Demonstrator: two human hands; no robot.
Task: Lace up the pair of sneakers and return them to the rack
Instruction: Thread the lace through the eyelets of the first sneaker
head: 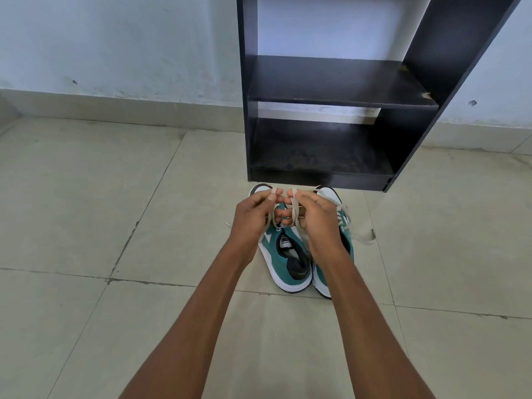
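Two teal sneakers with white soles stand side by side on the tiled floor, toes toward the rack. Over the left sneaker [288, 263], my left hand [253, 217] and my right hand [316, 217] each hold an end of its beige lace [294, 210], which loops around my fingers. My hands hide the front of that shoe. The right sneaker [345, 240] lies partly under my right forearm, and its loose lace [365, 234] trails out to the right. The black rack [339, 96] stands just beyond the shoes.
The rack has a middle shelf and a low bottom shelf [316, 156], both bare. It stands against a pale wall [115, 44]. Beige floor tiles [86, 197] spread to the left and right of the shoes.
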